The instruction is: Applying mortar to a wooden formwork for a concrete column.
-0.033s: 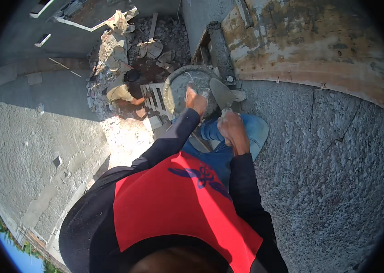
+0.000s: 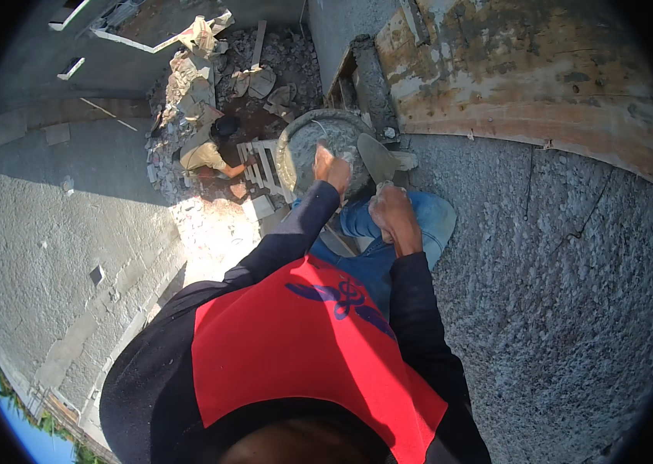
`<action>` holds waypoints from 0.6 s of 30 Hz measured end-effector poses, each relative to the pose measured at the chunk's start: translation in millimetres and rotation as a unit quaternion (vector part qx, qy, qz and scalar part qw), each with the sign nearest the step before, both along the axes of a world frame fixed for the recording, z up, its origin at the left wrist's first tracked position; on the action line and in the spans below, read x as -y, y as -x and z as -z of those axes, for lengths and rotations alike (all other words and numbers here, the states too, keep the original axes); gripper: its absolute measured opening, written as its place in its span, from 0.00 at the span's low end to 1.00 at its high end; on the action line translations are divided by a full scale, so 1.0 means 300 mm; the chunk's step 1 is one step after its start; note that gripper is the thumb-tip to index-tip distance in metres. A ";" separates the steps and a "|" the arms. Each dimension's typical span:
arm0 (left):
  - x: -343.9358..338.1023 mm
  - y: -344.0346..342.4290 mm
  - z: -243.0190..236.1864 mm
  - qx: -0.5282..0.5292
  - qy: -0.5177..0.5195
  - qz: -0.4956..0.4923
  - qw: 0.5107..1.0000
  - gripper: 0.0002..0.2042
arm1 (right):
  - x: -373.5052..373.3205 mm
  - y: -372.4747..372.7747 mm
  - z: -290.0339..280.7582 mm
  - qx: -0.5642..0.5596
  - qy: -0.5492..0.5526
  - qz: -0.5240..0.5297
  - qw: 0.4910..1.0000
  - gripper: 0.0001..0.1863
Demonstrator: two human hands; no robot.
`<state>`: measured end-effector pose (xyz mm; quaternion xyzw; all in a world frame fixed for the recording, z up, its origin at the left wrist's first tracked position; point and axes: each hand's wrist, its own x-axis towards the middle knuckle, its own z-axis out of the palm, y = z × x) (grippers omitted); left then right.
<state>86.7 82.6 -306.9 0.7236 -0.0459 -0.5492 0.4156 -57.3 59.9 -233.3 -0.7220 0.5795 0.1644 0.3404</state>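
Little has shifted since the earlier frame: both hands keep their places, the left at the pan, the right by the knee.

Left hand (image 2: 332,168): closed in a fist over the near rim of a round pan of grey mortar (image 2: 303,147); what it grips is hidden by the fingers.

Right hand (image 2: 390,213): closed around a trowel (image 2: 379,158), its grey blade pointing up and away, just beside the pan.

Pan: rests at the edge of the rough grey plastered surface (image 2: 558,294), below a weathered wooden board (image 2: 543,77).

Blue-trousered knee (image 2: 419,220): under the right hand.

Another person (image 2: 207,151): far below, crouched among rubble (image 2: 187,93), beside a pale slatted frame (image 2: 261,166).
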 end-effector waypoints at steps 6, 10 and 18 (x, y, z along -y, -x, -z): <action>0.060 0.044 0.061 -0.027 0.020 -0.050 0.998 0.28 | 0.071 0.020 0.128 -0.077 -0.076 -0.023 0.994 0.14; 0.094 0.065 -0.050 0.031 0.032 0.008 0.999 0.24 | 0.076 0.034 0.116 -0.088 -0.079 -0.009 0.993 0.14; 0.082 0.008 0.025 -0.026 0.043 -0.032 0.998 0.33 | 0.148 0.048 0.290 -0.018 -0.008 -0.052 0.998 0.11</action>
